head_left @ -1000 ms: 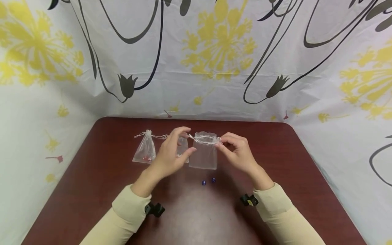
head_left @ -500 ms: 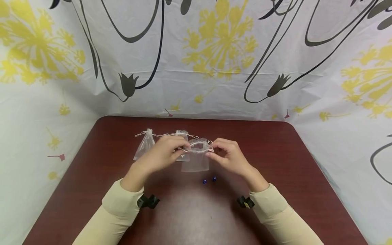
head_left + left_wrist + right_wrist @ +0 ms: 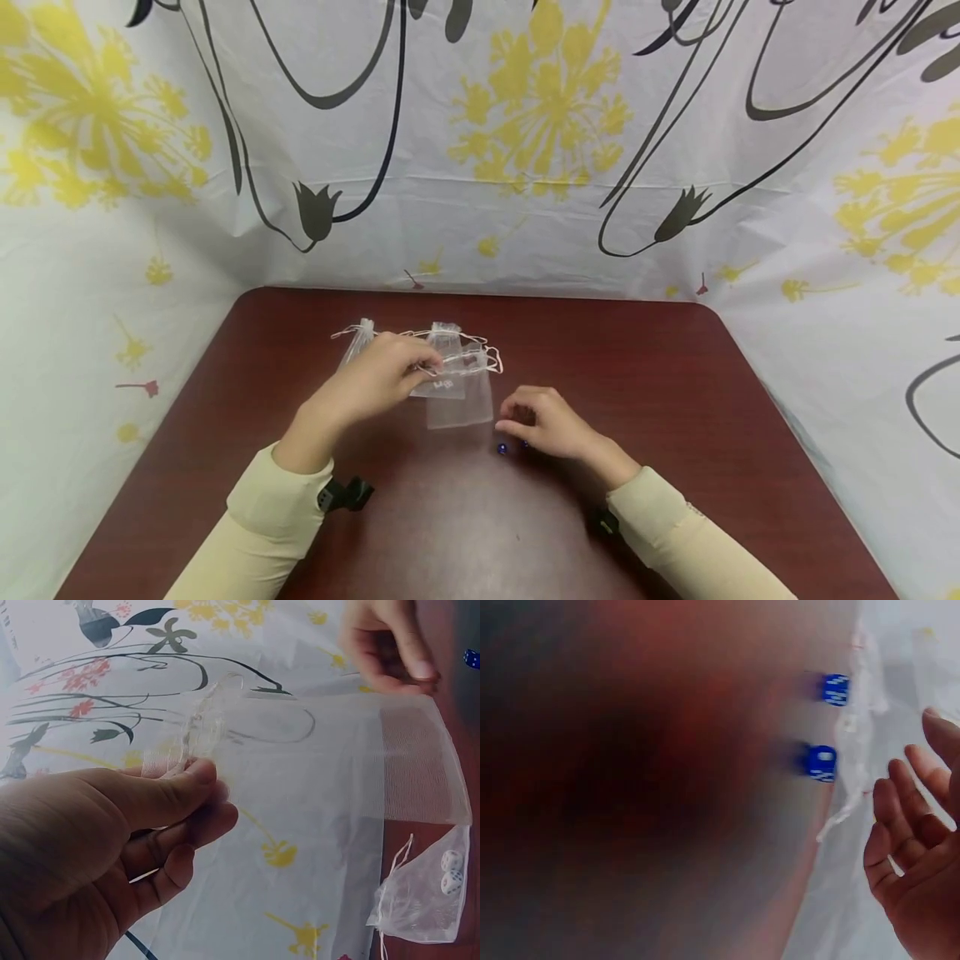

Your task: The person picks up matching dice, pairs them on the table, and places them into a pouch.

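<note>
My left hand pinches the drawstring mouth of a sheer white organza bag between thumb and fingers. In the left wrist view the bag hangs flat and see-through, with nothing visible inside. My right hand is off the bag, its fingers loosely curved and holding nothing. Just below its fingertips lie two blue dice, one blue die in plain sight and another blue die partly covered by the hand. Both show white pips in the right wrist view, where the right hand appears beside them.
Behind the held bag lies a second organza bag containing white dice. A third drawn-up bag is farther left, partly behind my left hand. They lie on a dark red table, with a patterned cloth behind it.
My left hand has closed on the bag's mouth and moved it leftward. My right hand has released the bag's other side and come down toward the blue dice.
</note>
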Motion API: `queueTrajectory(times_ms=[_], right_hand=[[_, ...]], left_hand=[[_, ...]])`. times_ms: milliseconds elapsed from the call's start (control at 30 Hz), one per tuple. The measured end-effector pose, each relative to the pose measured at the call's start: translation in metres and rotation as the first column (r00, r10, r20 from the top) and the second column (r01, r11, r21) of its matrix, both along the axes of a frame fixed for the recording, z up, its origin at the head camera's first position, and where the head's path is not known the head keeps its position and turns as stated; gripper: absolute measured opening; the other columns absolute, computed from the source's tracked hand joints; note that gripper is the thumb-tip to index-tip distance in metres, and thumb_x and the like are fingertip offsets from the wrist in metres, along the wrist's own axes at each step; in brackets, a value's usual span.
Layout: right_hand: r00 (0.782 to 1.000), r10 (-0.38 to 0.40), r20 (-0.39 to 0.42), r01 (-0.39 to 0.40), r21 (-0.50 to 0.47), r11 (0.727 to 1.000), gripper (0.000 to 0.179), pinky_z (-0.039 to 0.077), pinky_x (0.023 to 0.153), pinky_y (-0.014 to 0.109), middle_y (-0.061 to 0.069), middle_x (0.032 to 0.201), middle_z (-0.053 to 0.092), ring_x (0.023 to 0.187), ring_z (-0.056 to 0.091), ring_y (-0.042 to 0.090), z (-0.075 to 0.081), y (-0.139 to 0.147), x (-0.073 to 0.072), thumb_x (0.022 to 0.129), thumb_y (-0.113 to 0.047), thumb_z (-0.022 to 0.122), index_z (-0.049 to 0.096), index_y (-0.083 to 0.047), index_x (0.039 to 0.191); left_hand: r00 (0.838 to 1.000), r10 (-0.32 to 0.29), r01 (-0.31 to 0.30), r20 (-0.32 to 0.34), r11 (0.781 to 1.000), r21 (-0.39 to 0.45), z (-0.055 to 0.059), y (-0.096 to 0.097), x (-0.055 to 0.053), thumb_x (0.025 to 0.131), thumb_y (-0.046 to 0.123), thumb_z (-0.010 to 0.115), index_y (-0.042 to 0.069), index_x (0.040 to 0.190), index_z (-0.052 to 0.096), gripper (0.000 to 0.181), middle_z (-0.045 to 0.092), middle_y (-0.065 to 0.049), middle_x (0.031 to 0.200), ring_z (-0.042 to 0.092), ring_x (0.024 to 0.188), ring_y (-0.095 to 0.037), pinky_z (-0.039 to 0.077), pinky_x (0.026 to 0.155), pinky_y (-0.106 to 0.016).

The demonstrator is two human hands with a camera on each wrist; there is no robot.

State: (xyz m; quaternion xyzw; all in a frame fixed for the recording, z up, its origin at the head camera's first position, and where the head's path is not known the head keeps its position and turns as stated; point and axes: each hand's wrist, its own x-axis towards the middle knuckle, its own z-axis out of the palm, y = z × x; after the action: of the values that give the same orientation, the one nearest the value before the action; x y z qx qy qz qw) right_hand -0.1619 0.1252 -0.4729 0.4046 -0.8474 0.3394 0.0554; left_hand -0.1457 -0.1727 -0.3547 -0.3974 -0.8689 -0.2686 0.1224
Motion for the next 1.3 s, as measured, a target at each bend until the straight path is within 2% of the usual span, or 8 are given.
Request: queueTrajectory(times_ms=[133,267,467,700,833,1000,1200,1300], right_hand=[[0.999,0.014,0.041,-0.019,0.126,0.992,0.017,0.051,0.067,0.024,-0.006,0.086,0.066,0.076,0.06,0.009,-0.008,0.002,0.001,0.087,-0.026,0.082,0.073,-0.013,0.095],[0.996,0.045,0.071,-0.059,0.207,0.977,0.023,0.051,0.069,0.024,-0.005,0.087,0.065,0.078,0.061,0.011,-0.01,0.001,0.001,0.085,-0.032,0.084,0.075,-0.014,0.097],[0.994,0.07,0.084,-0.089,0.257,0.962,0.026,0.051,0.069,0.023,-0.007,0.089,0.065,0.078,0.06,0.009,-0.011,0.0,0.001,0.082,-0.033,0.086,0.075,-0.014,0.097],[0.995,0.085,0.046,-0.095,0.287,0.953,0.018,0.05,0.069,0.021,-0.009,0.087,0.065,0.076,0.059,0.004,-0.011,0.001,0.001,0.082,-0.028,0.086,0.076,-0.015,0.09],[0.993,0.115,0.022,-0.117,0.267,0.957,0.015,0.051,0.069,0.02,-0.008,0.087,0.066,0.076,0.061,0.005,-0.01,0.0,0.001,0.084,-0.026,0.085,0.078,-0.015,0.09],[0.992,0.125,-0.011,-0.121,0.184,0.975,0.013,0.053,0.069,0.023,-0.005,0.088,0.068,0.077,0.063,0.008,-0.004,0.001,0.0,0.086,-0.021,0.083,0.078,-0.012,0.093],[0.994,0.108,-0.023,-0.105,0.096,0.99,0.012,0.053,0.069,0.023,-0.008,0.088,0.067,0.078,0.063,0.006,0.017,0.001,-0.004,0.087,-0.021,0.082,0.077,-0.012,0.093],[0.995,0.098,-0.018,-0.096,0.059,0.994,0.011,0.054,0.069,0.026,-0.008,0.088,0.068,0.079,0.065,0.009,0.031,0.001,-0.007,0.087,-0.021,0.082,0.077,-0.013,0.093]], left_hand=[[1.0,0.001,-0.001,0.007,1.0,-0.005,-0.003,-0.001,-0.001,0.085,-0.003,0.078,0.006,0.091,0.076,0.011,0.074,0.0,0.087,0.068,0.078,-0.014,0.056,0.072,-0.034],[1.0,0.007,-0.007,0.025,1.0,-0.014,-0.004,-0.002,-0.002,0.085,-0.003,0.078,0.006,0.091,0.076,0.011,0.074,0.001,0.086,0.068,0.077,-0.013,0.056,0.071,-0.034],[0.997,0.043,-0.04,0.059,0.998,-0.052,-0.006,-0.002,-0.003,0.085,-0.001,0.078,0.008,0.091,0.077,0.01,0.074,0.003,0.088,0.068,0.079,-0.013,0.056,0.073,-0.033],[0.997,0.043,-0.039,0.062,0.997,-0.063,-0.009,-0.002,-0.003,0.086,0.0,0.078,0.008,0.09,0.077,0.009,0.074,0.001,0.087,0.068,0.078,-0.012,0.056,0.072,-0.034],[0.998,0.042,-0.038,0.056,0.997,-0.074,-0.01,-0.002,-0.004,0.085,0.001,0.078,0.008,0.09,0.077,0.009,0.074,0.002,0.086,0.068,0.078,-0.012,0.056,0.072,-0.033],[0.998,0.032,-0.026,0.062,0.996,-0.084,-0.012,-0.002,-0.004,0.086,-0.001,0.077,0.006,0.092,0.077,0.01,0.075,0.0,0.089,0.07,0.082,-0.015,0.057,0.075,-0.034],[0.998,0.032,-0.028,0.046,0.995,-0.092,-0.014,-0.002,-0.005,0.085,-0.002,0.078,0.006,0.092,0.077,0.01,0.075,0.001,0.088,0.07,0.081,-0.016,0.057,0.074,-0.034],[0.998,0.035,-0.03,0.049,0.995,-0.096,-0.016,-0.002,-0.006,0.086,-0.001,0.077,0.007,0.091,0.076,0.009,0.074,0.002,0.087,0.069,0.08,-0.015,0.056,0.073,-0.033]])
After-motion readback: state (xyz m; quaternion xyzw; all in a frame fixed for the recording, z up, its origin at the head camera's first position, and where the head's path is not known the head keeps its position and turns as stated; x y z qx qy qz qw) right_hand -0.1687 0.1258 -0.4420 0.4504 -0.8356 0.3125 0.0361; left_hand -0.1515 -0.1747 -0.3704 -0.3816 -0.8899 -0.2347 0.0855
